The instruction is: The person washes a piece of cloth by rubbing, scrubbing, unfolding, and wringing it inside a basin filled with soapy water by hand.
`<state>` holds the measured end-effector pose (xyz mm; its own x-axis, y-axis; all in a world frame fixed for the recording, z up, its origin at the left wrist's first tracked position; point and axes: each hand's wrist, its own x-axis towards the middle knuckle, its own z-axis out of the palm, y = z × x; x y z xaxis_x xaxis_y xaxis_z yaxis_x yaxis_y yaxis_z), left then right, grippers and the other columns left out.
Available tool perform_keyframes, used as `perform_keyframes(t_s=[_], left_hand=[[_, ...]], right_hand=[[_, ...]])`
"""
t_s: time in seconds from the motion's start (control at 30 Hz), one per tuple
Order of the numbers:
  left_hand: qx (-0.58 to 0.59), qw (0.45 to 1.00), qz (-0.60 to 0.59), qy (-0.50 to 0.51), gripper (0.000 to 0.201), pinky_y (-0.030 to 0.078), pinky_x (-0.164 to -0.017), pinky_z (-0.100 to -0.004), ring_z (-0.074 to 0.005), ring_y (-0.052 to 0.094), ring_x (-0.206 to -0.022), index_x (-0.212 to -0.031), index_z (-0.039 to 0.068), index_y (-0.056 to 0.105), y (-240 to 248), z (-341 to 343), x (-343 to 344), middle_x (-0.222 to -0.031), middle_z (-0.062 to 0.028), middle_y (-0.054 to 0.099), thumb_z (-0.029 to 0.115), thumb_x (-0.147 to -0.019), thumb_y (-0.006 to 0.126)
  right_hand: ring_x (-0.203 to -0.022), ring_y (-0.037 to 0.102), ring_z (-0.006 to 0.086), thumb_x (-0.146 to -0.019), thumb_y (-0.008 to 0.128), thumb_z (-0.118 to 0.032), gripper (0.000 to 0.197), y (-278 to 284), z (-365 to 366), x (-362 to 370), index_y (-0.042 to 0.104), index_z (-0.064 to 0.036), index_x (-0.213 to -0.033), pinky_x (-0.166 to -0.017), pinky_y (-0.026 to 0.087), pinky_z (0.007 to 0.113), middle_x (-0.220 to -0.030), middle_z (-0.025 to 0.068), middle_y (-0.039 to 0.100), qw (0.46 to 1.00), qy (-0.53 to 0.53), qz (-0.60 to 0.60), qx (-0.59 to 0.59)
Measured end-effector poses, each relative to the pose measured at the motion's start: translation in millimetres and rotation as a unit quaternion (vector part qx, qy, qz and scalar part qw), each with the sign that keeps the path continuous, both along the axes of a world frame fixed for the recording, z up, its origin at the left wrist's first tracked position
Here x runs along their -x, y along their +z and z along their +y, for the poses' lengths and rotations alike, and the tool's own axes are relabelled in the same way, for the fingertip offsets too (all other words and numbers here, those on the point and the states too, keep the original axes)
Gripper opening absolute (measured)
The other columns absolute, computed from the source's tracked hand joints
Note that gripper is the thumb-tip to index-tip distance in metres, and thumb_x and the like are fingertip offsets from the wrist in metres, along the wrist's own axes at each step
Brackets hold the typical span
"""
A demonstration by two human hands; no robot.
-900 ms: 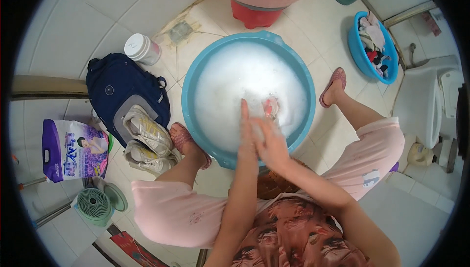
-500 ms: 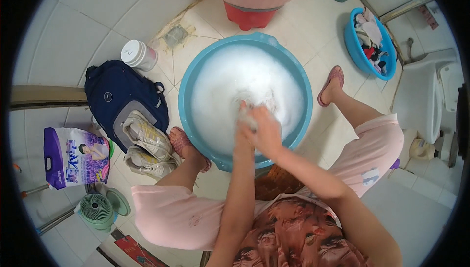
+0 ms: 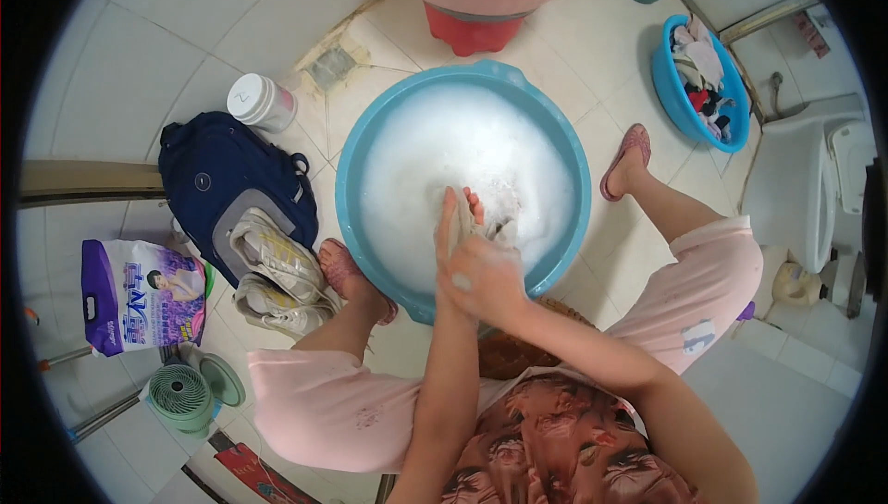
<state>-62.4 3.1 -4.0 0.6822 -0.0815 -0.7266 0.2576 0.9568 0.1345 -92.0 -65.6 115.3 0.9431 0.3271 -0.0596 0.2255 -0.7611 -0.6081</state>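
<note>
Both hands now drawn back toward basin's near rim, at 6 o'clock of suds; a moment ago they worked deeper in, nearer centre. Left hand (image 3: 450,227) flat, fingers straight and pressed together, laid against pale wet cloth (image 3: 495,227). Right hand (image 3: 486,277) curled over it, grip clamped on same cloth, soap flecks on knuckles. Cloth half lifted out of foam, inside big round turquoise plastic basin (image 3: 462,180). Reads as rub-stroke pulling back. Worn white sneakers (image 3: 277,277) at 9 o'clock, on navy backpack (image 3: 222,180). Pink sandal (image 3: 627,160) at 3 o'clock.

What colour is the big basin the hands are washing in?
Light blue basin, filled with white suds; seen plainly in the head view.
</note>
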Motion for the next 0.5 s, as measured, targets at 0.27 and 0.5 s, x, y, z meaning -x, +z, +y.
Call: perform_keyframes(t_s=[0.27, 0.5], left_hand=[[-0.047, 0.996, -0.002, -0.076, 0.033, 0.046, -0.079, -0.0267, -0.0151, 0.056, -0.092, -0.111, 0.005, 0.056, 25.5, -19.0, -9.3, -0.101, -0.0068, 0.059, 0.028, -0.088, 0.052], [-0.263, 0.950, -0.059, -0.160, 0.036, 0.048, -0.073, -0.0253, -0.0152, 0.058, -0.087, -0.107, 0.000, 0.056, 0.3, -14.8, 1.5, -0.096, -0.0071, 0.059, 0.027, -0.084, 0.061]], right_hand=[[-0.073, 0.058, 0.0308, -0.071, 0.062, -0.016, 0.011, -44.6, -10.1, -25.1, 0.058, -0.0055, -0.071, -0.062, 0.046, 0.040, -0.083, 0.0127, 0.056, 0.959, -0.205, -0.133, -0.142], [-0.066, 0.056, 0.0347, -0.078, 0.059, -0.019, 0.014, -64.8, -21.3, -50.2, 0.053, -0.0056, -0.079, -0.058, 0.044, 0.041, -0.073, 0.0151, 0.057, 0.961, -0.244, -0.063, -0.114]])
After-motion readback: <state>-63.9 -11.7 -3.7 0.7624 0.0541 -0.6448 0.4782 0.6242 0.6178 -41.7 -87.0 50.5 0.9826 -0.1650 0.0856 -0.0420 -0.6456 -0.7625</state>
